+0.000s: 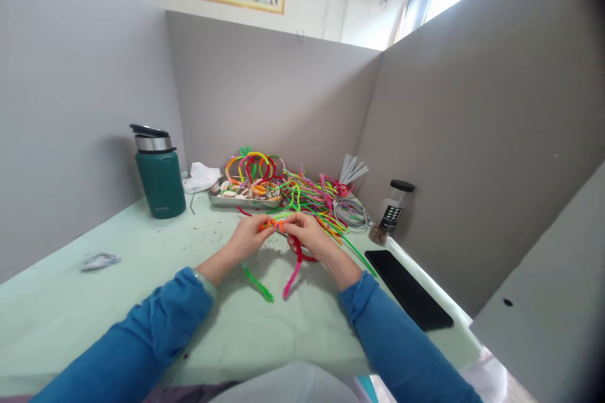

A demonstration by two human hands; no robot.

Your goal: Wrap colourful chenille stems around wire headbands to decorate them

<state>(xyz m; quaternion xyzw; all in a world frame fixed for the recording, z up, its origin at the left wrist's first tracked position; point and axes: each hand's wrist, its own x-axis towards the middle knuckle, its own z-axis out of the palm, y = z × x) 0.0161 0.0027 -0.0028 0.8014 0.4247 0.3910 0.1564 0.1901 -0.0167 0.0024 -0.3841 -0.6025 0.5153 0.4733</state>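
Observation:
Between my two hands is a headband-like loop wound in coloured pipe cleaners, orange with a bit of blue at the top. Its green end and pink end hang down toward me. My left hand pinches the orange part from the left. Close beside it, my right hand grips the top from the right, fingers closed. Below the right hand a red stretch of winding shows, with a red curve beside it. My fingers hide part of the top.
Behind my hands are a metal tray of small pieces with finished bands on top, and a heap of loose pipe cleaners. A green bottle stands left. A jar and a black phone are right. Grey partitions enclose the table.

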